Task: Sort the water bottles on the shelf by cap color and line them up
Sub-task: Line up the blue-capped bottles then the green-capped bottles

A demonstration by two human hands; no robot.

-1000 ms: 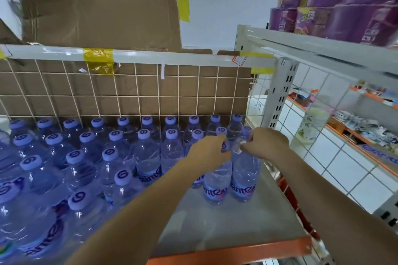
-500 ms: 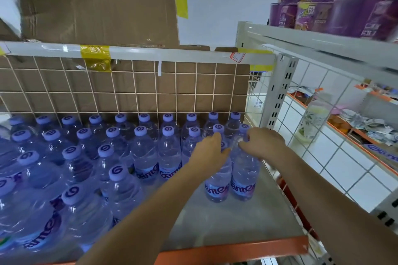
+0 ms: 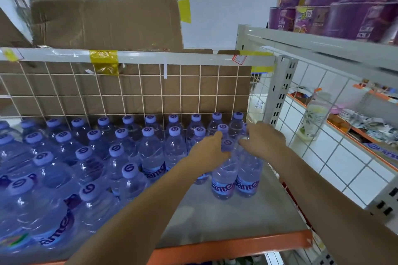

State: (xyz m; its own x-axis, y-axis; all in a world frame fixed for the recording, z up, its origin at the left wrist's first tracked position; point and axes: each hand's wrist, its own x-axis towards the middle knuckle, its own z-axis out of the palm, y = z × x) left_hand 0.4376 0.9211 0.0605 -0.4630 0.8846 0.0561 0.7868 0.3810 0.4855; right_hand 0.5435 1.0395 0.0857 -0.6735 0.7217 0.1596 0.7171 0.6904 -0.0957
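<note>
Several clear water bottles with lilac caps (image 3: 148, 131) stand in rows on the grey shelf (image 3: 237, 217), filling its left and back. At the right end, two front bottles stand side by side. My left hand (image 3: 206, 155) grips the neck of the left one (image 3: 223, 180). My right hand (image 3: 262, 142) grips the top of the right one (image 3: 247, 176), hiding its cap. Both bottles stand upright on the shelf.
A white wire grid backed by cardboard (image 3: 129, 90) closes the back of the shelf. A wire side panel (image 3: 336, 135) and a perforated post (image 3: 280, 94) bound the right. The shelf has an orange front edge (image 3: 237, 243). Purple packs (image 3: 336, 0) sit on the shelf above right.
Both hands stay on the two right-end bottles. The bottles have shifted only slightly toward the rows behind; the view has tilted a little.
</note>
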